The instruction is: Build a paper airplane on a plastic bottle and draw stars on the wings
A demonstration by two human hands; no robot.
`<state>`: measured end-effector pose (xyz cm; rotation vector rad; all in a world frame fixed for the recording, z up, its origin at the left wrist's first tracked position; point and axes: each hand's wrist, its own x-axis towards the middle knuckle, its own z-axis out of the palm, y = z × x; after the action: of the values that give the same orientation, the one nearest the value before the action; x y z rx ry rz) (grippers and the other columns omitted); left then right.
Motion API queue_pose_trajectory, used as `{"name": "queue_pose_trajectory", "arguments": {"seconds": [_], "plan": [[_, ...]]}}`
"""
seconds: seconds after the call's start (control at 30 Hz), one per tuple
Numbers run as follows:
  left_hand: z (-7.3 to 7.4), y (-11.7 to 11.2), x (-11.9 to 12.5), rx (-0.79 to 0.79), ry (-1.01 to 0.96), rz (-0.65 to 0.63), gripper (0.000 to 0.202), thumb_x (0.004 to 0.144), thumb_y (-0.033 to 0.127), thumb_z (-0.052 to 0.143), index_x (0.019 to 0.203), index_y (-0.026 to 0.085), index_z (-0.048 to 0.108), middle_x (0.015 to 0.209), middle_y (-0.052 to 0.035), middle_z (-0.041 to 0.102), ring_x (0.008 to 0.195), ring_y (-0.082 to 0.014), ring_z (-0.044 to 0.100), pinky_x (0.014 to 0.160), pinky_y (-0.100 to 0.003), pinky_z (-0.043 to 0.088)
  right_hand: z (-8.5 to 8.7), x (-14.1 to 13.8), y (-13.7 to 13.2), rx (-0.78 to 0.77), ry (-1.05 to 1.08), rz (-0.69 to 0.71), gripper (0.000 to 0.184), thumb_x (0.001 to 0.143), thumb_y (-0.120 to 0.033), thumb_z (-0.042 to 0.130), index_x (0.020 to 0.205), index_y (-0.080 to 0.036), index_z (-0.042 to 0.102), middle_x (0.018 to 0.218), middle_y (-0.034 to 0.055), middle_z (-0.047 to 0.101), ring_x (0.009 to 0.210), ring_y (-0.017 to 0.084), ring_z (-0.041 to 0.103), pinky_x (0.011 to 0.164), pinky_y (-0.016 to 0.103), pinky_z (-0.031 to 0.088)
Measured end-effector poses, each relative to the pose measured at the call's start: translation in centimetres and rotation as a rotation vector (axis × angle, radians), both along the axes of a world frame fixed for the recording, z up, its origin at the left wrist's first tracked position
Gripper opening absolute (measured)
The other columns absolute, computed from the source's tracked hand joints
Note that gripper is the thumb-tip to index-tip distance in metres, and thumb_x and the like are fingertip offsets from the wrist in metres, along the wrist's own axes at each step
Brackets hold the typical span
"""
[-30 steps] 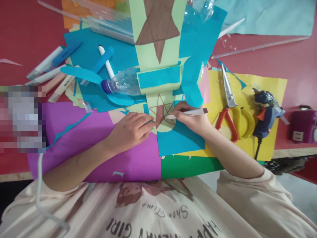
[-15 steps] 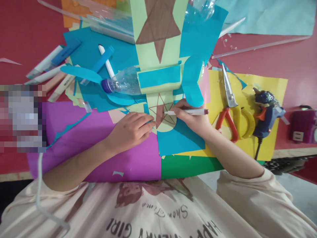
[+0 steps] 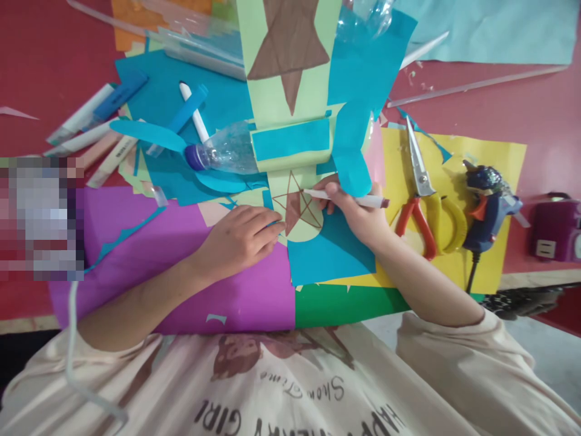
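Note:
My right hand [image 3: 358,212] grips a white marker [image 3: 374,201] with a brown end. Its tip is over a star outline [image 3: 309,208] drawn in brown on a pale green paper strip [image 3: 303,235]. Part of the star is filled in brown. My left hand [image 3: 242,237] lies flat with fingers stretched, fingertips at the strip's left edge. Just beyond the hands, a clear plastic bottle [image 3: 233,148] with a purple cap lies sideways, partly wrapped in green and blue paper. A blue paper shape [image 3: 351,148] stands at its right end. Farther up, the strip bears a large brown star [image 3: 293,54].
Scissors [image 3: 422,181] and a blue glue gun [image 3: 488,212] lie on yellow paper [image 3: 490,278] at right. Several markers [image 3: 82,112] are scattered at left. Purple paper [image 3: 181,303] lies under my left forearm. A purple box [image 3: 558,230] sits far right.
My right hand has shifted slightly, and the marker's tip has moved a little up and right on the star. My left hand stays in place.

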<state>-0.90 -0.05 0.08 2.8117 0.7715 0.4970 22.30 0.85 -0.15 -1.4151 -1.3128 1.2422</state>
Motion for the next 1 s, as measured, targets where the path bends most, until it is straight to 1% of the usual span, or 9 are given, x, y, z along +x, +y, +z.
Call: {"name": "queue_pose_trajectory", "arguments": {"seconds": [0.1, 0.2, 0.3, 0.47, 0.53, 0.67, 0.77, 1.0], "plan": [[0.1, 0.0, 0.0, -0.002, 0.006, 0.004, 0.019, 0.094, 0.014, 0.047, 0.101, 0.012, 0.065, 0.101, -0.0096, 0.07, 0.093, -0.0225, 0.064, 0.08, -0.036, 0.052, 0.2, -0.2, 0.0, 0.02, -0.049, 0.003, 0.013, 0.074, -0.033, 0.067, 0.071, -0.02, 0.067, 0.064, 0.0003, 0.066, 0.058, 0.013, 0.058, 0.059, 0.028, 0.049], [0.1, 0.0, 0.1, -0.016, 0.022, 0.01, 0.021, 0.095, 0.015, 0.045, 0.101, 0.013, 0.065, 0.101, -0.0093, 0.07, 0.095, -0.0219, 0.064, 0.081, -0.035, 0.052, 0.2, -0.2, 0.0, 0.01, -0.069, 0.005, 0.008, 0.071, -0.027, 0.067, 0.071, -0.02, 0.067, 0.067, 0.0003, 0.067, 0.063, 0.015, 0.06, 0.064, 0.03, 0.05], [0.0, 0.0, 0.0, -0.016, 0.029, 0.01, 0.021, 0.095, 0.015, 0.045, 0.1, 0.014, 0.065, 0.102, -0.0093, 0.07, 0.095, -0.022, 0.064, 0.082, -0.035, 0.052, -0.2, -0.3, 0.0, 0.007, -0.087, 0.009, 0.008, 0.07, -0.027, 0.065, 0.069, -0.02, 0.066, 0.067, 0.0007, 0.067, 0.065, 0.016, 0.06, 0.068, 0.032, 0.05], [0.0, 0.0, 0.0, -0.021, 0.04, 0.018, 0.021, 0.095, 0.015, 0.045, 0.099, 0.014, 0.066, 0.102, -0.0087, 0.07, 0.096, -0.0214, 0.064, 0.083, -0.035, 0.052, -0.5, -0.5, 0.0, 0.012, -0.096, 0.006, 0.006, 0.071, -0.026, 0.063, 0.069, -0.02, 0.066, 0.071, 0.0017, 0.069, 0.071, 0.018, 0.062, 0.074, 0.033, 0.05], [0.1, 0.0, 0.1, -0.018, 0.039, 0.019, 0.02, 0.095, 0.015, 0.046, 0.099, 0.014, 0.066, 0.102, -0.0087, 0.07, 0.095, -0.0214, 0.064, 0.082, -0.035, 0.052, -0.5, -0.5, 0.0, 0.016, -0.106, 0.015, 0.005, 0.071, -0.025, 0.063, 0.068, -0.021, 0.064, 0.07, 0.0016, 0.068, 0.07, 0.017, 0.062, 0.073, 0.033, 0.05], [0.2, 0.0, 0.1, -0.02, 0.035, 0.019, 0.022, 0.095, 0.016, 0.044, 0.099, 0.015, 0.066, 0.101, -0.0086, 0.07, 0.095, -0.0211, 0.064, 0.081, -0.035, 0.053, -0.4, -0.5, -0.1, 0.029, -0.107, 0.058, 0.008, 0.071, -0.024, 0.062, 0.065, -0.02, 0.061, 0.063, 0.0001, 0.063, 0.064, 0.015, 0.057, 0.066, 0.031, 0.049], [0.2, 0.0, 0.1, -0.026, 0.033, 0.017, 0.022, 0.095, 0.015, 0.044, 0.099, 0.015, 0.066, 0.101, -0.0088, 0.07, 0.096, -0.0213, 0.064, 0.082, -0.035, 0.052, -0.2, -0.5, 0.0, 0.014, -0.105, 0.101, 0.01, 0.07, -0.024, 0.059, 0.061, -0.02, 0.058, 0.06, -0.0007, 0.059, 0.06, 0.013, 0.053, 0.06, 0.028, 0.045], [0.0, 0.0, 0.0, -0.038, 0.025, 0.012, 0.021, 0.095, 0.015, 0.045, 0.101, 0.014, 0.065, 0.102, -0.0099, 0.07, 0.097, -0.0224, 0.064, 0.082, -0.036, 0.051, 0.5, -0.4, 0.2, -0.001, -0.166, 0.2, 0.014, 0.066, -0.022, 0.054, 0.053, -0.02, 0.05, 0.053, -0.0018, 0.049, 0.057, 0.012, 0.045, 0.056, 0.027, 0.036]]}}
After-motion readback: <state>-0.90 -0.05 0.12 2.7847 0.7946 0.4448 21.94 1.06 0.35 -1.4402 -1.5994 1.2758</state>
